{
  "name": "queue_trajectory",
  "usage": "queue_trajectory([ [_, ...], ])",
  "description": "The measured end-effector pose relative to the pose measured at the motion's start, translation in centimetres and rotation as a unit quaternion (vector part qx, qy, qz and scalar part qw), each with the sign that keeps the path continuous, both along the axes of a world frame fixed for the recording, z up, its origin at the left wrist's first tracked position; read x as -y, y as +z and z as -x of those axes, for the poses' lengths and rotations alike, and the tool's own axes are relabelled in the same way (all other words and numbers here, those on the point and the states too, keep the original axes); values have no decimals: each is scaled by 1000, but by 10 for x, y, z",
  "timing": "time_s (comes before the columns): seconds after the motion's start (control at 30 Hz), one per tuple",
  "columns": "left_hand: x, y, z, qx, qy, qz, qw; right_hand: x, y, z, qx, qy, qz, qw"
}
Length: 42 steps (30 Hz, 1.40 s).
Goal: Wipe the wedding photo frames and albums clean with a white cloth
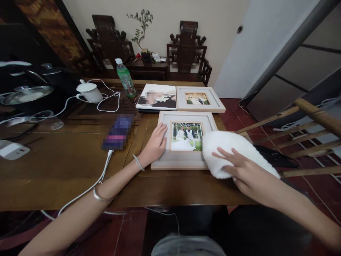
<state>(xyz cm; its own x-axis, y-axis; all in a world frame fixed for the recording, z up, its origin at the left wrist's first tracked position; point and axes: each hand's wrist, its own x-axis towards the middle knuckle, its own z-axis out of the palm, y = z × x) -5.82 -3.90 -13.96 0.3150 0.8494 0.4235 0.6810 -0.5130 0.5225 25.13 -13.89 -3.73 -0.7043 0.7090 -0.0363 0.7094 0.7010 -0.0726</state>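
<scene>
A pale wooden photo frame (183,119) with a wedding picture lies flat on the dark wooden table (66,167) in front of me. My left hand (154,145) rests flat on the frame's left border, fingers stretched out. My right hand (237,167) lies on a fluffy white cloth (226,149) that covers the frame's right lower corner; its fingers are spread flat on the cloth.
Behind the near frame lie a second pale frame (198,99) and a photo book (157,96). A green bottle (125,78), a white teapot (89,91), a phone (117,131) with a white cable, and a charger (12,150) sit left. A bamboo chair (306,124) stands right.
</scene>
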Motion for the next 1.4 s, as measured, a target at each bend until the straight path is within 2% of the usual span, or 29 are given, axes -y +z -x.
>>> queue_trajectory([
  [0.13, 0, 1, -1, -10, -1, 5, 1000, 21, 15, 18, -25, 37, 81, 996],
  [0.27, 1, 2, 0, -16, -1, 10, 1000, 12, 9, 45, -31, 59, 106, 992],
  [0.37, 1, 4, 1, -22, -9, 11, 1000, -19, -7, 53, -37, 45, 81, 995],
  [0.5, 1, 4, 2, -20, -18, 10, 1000, -79, -27, 46, -44, 21, 16, 999],
  [0.63, 0, 3, 2, -13, -22, 3, 1000, -131, -27, 58, -62, 2, -98, 993],
  [0.7, -1, 1, 3, -9, -21, -5, 1000, -146, -23, 79, -53, 13, -160, 986],
  [0.77, -2, 0, 3, -7, -20, -13, 1000, -156, -21, 104, -29, 41, -191, 980],
  [0.83, -3, -2, 3, -6, -17, -18, 1000, -162, -25, 126, 3, 63, -190, 980],
  [0.93, -4, -5, 5, 2, -25, -23, 999, -167, -34, 143, 38, 43, -172, 983],
  [1.07, -4, -7, 7, 20, -50, -30, 998, -169, -36, 123, 56, -7, -163, 985],
  [1.23, -3, -6, 7, 29, -48, -14, 998, -163, -23, 59, 73, -72, -161, 982],
  [1.3, -3, -6, 6, 31, -42, -16, 999, -154, -18, 36, 84, -82, -156, 981],
  [1.4, -2, -5, 4, 31, -30, -11, 999, -127, -13, 16, 101, -53, -133, 985],
])
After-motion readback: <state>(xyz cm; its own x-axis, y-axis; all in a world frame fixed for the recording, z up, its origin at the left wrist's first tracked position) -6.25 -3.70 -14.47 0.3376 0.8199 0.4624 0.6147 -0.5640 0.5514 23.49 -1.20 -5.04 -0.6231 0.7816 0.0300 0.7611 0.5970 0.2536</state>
